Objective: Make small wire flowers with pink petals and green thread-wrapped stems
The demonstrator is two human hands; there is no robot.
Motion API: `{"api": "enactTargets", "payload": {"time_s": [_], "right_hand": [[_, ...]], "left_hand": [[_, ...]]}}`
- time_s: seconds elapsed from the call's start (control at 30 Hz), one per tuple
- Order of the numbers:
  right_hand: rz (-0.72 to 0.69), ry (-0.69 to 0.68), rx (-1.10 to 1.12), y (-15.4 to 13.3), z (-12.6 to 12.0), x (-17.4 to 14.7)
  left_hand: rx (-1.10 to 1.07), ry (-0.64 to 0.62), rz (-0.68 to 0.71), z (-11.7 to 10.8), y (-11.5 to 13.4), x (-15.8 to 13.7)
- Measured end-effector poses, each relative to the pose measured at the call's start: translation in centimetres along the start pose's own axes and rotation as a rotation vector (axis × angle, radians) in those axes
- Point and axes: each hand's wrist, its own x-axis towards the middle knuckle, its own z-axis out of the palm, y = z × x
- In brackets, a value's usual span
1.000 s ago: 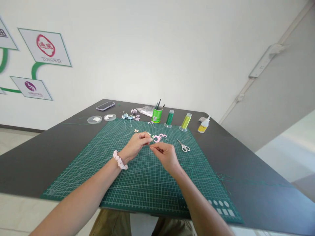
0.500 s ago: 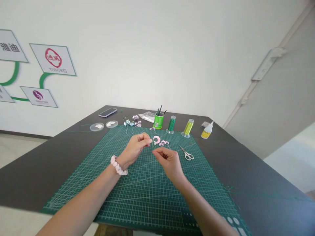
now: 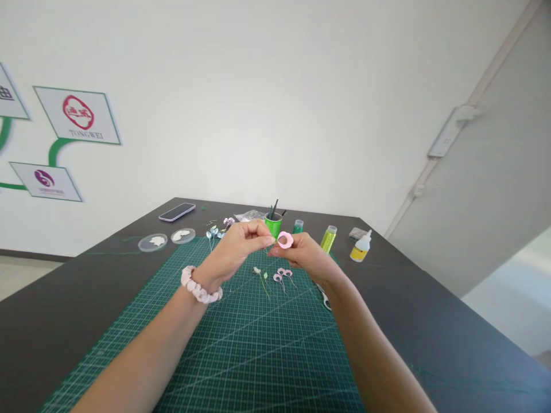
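Observation:
A pink cup-shaped flower (image 3: pixel 284 240) is up above the mat, against the fingers of my right hand (image 3: pixel 306 255), which are closed on it. Close by, the thumb and finger of my left hand (image 3: pixel 241 246) pinch together beside the flower; a bit of green shows at their tips, too small to name. Below the hands, a white bud on a thin green stem (image 3: pixel 258 272) lies on the green cutting mat (image 3: pixel 241 338) next to a small green leaf (image 3: pixel 265 276). Several small pink petals on wires (image 3: pixel 282 273) lie just right of these.
White-handled scissors (image 3: pixel 326 299) are partly behind my right forearm. Farther back stand a green tub of tools (image 3: pixel 272 225), a green thread spool (image 3: pixel 298 226), a yellow-green spool (image 3: pixel 328 239) and a glue bottle (image 3: pixel 360 248). Petal dishes (image 3: pixel 152 243) and a phone (image 3: pixel 177 211) lie left.
Both hands have risen off the mat toward the tub. The pink flower now sits higher, at my right fingers, facing me. My right hand has turned; the view has shifted slightly.

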Motion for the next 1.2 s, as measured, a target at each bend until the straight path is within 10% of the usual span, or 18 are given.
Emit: {"api": "enactTargets", "payload": {"time_s": [0.63, 1.2], "right_hand": [[-0.081, 0.002, -0.126, 0.2, -2.5, 0.6], [-0.119, 0.12, -0.134, -0.9, -3.1, -0.4]], "left_hand": [[0.432, 0.036, 0.294, 1.0, 0.3, -0.7], [0.55, -0.146, 0.191, 1.1, -0.1, -0.7]]}}
